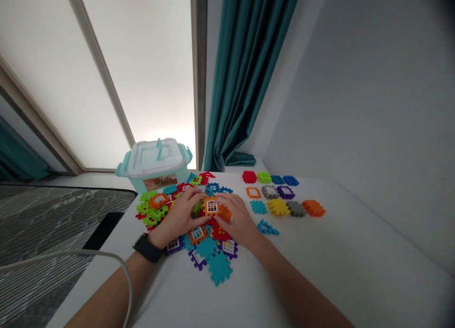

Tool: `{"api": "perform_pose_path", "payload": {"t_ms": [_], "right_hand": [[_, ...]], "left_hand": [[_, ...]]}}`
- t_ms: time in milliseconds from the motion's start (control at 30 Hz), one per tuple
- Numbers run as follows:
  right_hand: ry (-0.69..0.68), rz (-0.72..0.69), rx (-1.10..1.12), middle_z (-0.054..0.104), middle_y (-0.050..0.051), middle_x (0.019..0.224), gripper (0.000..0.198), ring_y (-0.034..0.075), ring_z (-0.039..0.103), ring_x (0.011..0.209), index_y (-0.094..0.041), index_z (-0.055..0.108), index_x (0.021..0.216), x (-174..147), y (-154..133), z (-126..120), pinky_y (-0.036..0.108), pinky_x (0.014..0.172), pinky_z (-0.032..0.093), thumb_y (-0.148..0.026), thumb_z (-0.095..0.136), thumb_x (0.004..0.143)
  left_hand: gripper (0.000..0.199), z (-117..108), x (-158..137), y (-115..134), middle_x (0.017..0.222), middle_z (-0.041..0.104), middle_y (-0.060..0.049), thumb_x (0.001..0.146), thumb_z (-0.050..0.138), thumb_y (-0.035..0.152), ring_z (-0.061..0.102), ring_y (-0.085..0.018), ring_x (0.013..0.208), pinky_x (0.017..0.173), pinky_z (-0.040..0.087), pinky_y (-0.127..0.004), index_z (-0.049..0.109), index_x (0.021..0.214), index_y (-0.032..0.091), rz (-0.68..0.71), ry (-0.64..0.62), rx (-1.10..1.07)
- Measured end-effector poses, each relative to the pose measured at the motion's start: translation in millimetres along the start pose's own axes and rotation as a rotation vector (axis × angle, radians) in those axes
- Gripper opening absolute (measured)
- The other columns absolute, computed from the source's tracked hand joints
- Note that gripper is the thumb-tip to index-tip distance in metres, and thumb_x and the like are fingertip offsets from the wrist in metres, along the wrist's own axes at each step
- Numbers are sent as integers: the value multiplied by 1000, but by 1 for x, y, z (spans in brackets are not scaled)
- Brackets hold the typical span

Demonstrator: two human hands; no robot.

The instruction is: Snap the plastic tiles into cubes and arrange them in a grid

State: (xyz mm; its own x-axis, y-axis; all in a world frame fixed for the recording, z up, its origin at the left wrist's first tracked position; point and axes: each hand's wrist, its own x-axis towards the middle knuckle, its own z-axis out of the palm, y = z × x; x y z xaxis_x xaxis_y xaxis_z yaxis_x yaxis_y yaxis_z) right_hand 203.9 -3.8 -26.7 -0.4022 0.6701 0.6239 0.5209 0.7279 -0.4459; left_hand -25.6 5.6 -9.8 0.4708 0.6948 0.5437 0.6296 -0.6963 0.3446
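**Between left hand point(180, 217) and right hand point(241, 222): an orange window tile point(212, 206)**

Just above a heap of toothed tiles point(206, 248) on a white table point(199, 306), with the window face turned towards the camera. Lies between 2 and 3 o'clock from the left hand, and at about 10 o'clock from the right hand. Nearly square, so with hardly a long axis of its own; taken together with a plain orange piece point(224, 214) at 4 o'clock, longer along the line from 10 to 4. Cannot tell whether joined or only overlapping.

Nearer, the right hand: fingers curled over the plain orange piece, thumb on the near side, apparently pinching. Opposite, the left hand: fingers bent, thumb by the window tile's near edge, fingertips close to the far left corner. Cannot tell whether gripping or merely steadying.

At 3 o'clock from the right hand, near by, a blue arched piece point(267, 227). Between 1 and 3 o'clock, loose rows of tiles, including a yellow tile point(278, 207). At 11 o'clock from the left hand, a lidded tub point(156, 159).
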Motion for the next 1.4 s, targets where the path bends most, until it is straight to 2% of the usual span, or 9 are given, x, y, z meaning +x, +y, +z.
{"api": "perform_pose_path", "payload": {"t_ms": [200, 400, 633, 800, 967, 1200, 1400], "right_hand": [[14, 7, 5, 63, 10, 132, 35, 28, 57, 125, -26, 59, 125, 1, -2, -2, 53, 108, 48, -22, 64, 91], [33, 11, 0, 63, 11, 131, 34, 28, 57, 123, -26, 59, 123, 3, -4, -3, 52, 106, 49, -21, 66, 90], [-5, 16, -50, 63, 12, 130, 38, 29, 58, 123, -24, 58, 127, 4, -6, -7, 52, 106, 48, -26, 68, 90], [-82, -21, -84, 66, 11, 128, 40, 29, 60, 120, -25, 58, 130, 6, -6, -19, 52, 105, 48, -25, 67, 91], [-128, -78, -125, 68, 10, 125, 34, 29, 61, 117, -25, 62, 124, 9, -3, -28, 52, 102, 49, -25, 68, 91], [-151, -76, -131, 69, 10, 123, 35, 29, 60, 116, -25, 62, 124, 9, 1, -34, 52, 103, 48, -26, 69, 89], [-106, -53, -203, 67, 11, 127, 28, 29, 59, 122, -24, 62, 122, 0, 10, -58, 52, 107, 45, -26, 60, 95]], "left_hand": [[48, -1, 1, 2, 127, 60, -12, 85, 77, 41, 57, -32, 119, 101, 47, -49, 59, 125, 23, -18, 14, 19], [39, -3, 1, 5, 127, 61, -11, 86, 73, 32, 58, -30, 119, 102, 47, -47, 58, 121, 23, -7, 35, -11], [42, 0, 0, -1, 124, 62, -11, 89, 73, 46, 59, -30, 115, 99, 48, -46, 60, 122, 23, 26, 19, 15], [44, 2, -1, -2, 124, 62, -11, 88, 73, 48, 59, -30, 114, 98, 50, -45, 61, 123, 23, 39, 24, 14], [44, 3, -1, 0, 122, 63, -10, 86, 75, 47, 60, -30, 114, 96, 50, -45, 62, 122, 24, 26, 16, 26], [45, 2, 3, 8, 126, 62, -10, 82, 77, 36, 59, -31, 117, 100, 48, -47, 63, 123, 24, 32, -6, 81], [43, 9, 13, 12, 126, 60, -12, 84, 76, 39, 58, -32, 118, 101, 49, -49, 63, 123, 24, 35, -16, 93]]}}
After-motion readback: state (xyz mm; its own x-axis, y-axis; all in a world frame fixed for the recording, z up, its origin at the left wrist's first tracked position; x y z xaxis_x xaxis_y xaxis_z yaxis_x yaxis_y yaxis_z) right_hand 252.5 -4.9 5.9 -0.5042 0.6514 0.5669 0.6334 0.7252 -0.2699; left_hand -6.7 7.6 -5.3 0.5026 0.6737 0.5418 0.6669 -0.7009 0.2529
